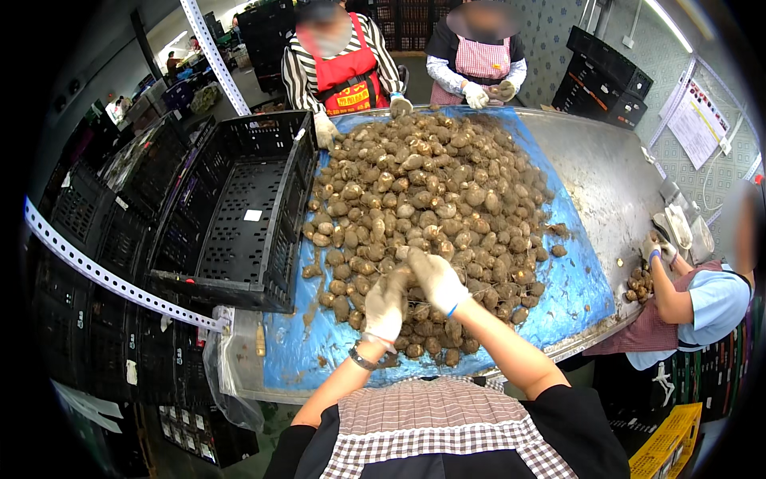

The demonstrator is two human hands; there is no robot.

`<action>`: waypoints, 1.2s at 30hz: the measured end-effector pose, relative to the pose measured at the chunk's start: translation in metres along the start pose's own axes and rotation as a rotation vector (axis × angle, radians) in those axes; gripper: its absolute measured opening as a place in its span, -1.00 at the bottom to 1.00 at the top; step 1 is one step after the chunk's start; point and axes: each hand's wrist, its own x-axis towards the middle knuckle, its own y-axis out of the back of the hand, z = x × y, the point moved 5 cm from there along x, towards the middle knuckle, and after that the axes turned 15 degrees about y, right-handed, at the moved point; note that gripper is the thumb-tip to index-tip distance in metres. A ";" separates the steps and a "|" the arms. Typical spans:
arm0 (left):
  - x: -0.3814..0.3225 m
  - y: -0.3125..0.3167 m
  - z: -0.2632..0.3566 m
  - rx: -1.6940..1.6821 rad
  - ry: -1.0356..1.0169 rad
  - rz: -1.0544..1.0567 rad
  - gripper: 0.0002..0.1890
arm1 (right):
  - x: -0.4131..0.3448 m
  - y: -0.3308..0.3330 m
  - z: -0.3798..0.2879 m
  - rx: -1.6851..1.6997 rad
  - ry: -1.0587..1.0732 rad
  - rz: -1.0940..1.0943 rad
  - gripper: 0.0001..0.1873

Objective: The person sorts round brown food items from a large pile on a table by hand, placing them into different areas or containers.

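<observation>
A broad heap of small brown taro corms lies on a blue plastic sheet that covers part of a metal table. Over the near part of the heap, my gloved left hand and gloved right hand come together, fingertips meeting. Both whitish gloves are stained brown with soil. The fingers are bent inward, and whatever may be between them is hidden by the gloves and blends with the corms behind. Loose corms lie just below and around both hands.
A black plastic crate stands left of the heap. A wooden-looking handle lies near the table's left corner. Two co-workers' gloved hands work at the far edge. Another person handles corms by a scale at right. A perforated metal post crosses left.
</observation>
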 end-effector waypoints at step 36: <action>0.056 -0.007 -0.017 1.077 -0.415 -0.140 -0.63 | -0.004 0.026 -0.036 -0.119 0.283 0.097 -0.69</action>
